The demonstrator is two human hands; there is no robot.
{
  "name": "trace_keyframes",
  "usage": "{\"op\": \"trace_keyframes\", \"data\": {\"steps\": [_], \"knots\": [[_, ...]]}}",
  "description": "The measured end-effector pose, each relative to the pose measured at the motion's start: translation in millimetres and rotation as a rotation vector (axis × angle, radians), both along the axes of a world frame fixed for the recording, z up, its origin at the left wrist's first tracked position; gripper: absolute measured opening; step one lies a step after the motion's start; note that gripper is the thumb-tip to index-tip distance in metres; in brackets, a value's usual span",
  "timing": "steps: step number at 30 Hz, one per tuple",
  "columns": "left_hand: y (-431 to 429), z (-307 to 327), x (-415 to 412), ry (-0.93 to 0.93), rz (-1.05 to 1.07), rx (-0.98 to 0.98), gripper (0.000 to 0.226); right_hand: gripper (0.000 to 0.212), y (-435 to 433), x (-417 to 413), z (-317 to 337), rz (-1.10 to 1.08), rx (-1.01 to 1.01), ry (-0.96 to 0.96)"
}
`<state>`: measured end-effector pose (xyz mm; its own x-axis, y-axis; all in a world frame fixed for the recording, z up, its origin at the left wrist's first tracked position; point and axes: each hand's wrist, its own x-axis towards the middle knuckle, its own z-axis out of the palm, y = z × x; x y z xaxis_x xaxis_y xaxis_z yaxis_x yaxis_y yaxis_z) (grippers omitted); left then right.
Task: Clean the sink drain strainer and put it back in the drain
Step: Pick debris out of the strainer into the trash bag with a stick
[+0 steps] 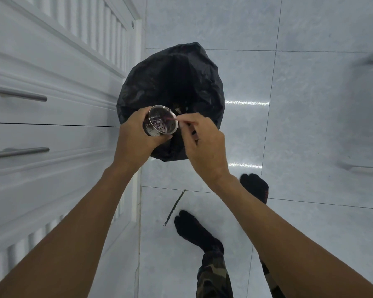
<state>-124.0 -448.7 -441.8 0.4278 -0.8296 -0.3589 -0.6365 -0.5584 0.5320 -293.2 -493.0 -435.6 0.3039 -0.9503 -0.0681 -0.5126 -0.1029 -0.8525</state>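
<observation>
- So, the left hand (136, 136) has its fingers curled round the side of a shiny, cup-shaped, perforated steel drain strainer (163, 122). It holds the strainer tipped so the open mouth faces up at the camera.
- The strainer is up in the air, right above the near edge of a round bin lined with a crinkly black plastic bag (172, 78).
- Down inside the cup there are some purplish bits (158, 125) sitting on the holed bottom. Honestly can't tell what they are.
- The right hand (205, 145) is pinching a thin pinkish stick (172, 118) between thumb and fingertips. The stick's far end pokes over the rim and into the strainer. No idea what it's made of, it's too small and blurry.
- Both hands are just beside each other over the bin, and both forearms are bare.
- Left of the bin is a white panelled cabinet front (52, 67) with two brushed-metal bar handles (19, 95), one above the other.
- The floor is glossy pale grey tile (310, 125) with a couple of bright light streaks reflected in it.
- A thin dark twig (174, 208) lies on the tile, just beside the person's nearer foot.
- The feet are in black socks (194, 231), and camouflage trousers (213, 274) show at the bottom edge.
</observation>
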Motion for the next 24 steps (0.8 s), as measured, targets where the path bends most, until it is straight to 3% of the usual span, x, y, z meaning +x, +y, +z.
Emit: {"op": "trace_keyframes", "data": {"steps": [2, 7, 9, 13, 18, 24], "knots": [[-2, 1, -1, -0.014, -0.009, 0.010, 0.075, 0.018, 6, 4, 0, 0.104, 0.018, 0.013], [-5, -1, 0, -0.096, -0.080, 0.041, 0.072, 0.015, -11, -6, -12, -0.010, 0.032, 0.031], [-8, -2, 4, -0.108, -0.087, 0.079, 0.074, 0.013, -8, -6, -13, 0.081, 0.036, 0.017], [-11, -1, 7, -0.068, -0.153, 0.118, 0.077, 0.014, -7, -9, -19, 0.171, 0.038, 0.077], [-14, 2, 10, -0.063, -0.113, 0.153, 0.077, 0.014, -24, -8, -18, 0.038, -0.011, 0.013], [-14, 9, 7, 0.001, -0.114, 0.151, 0.075, 0.015, -16, -12, -20, 0.197, 0.058, 0.031]]}}
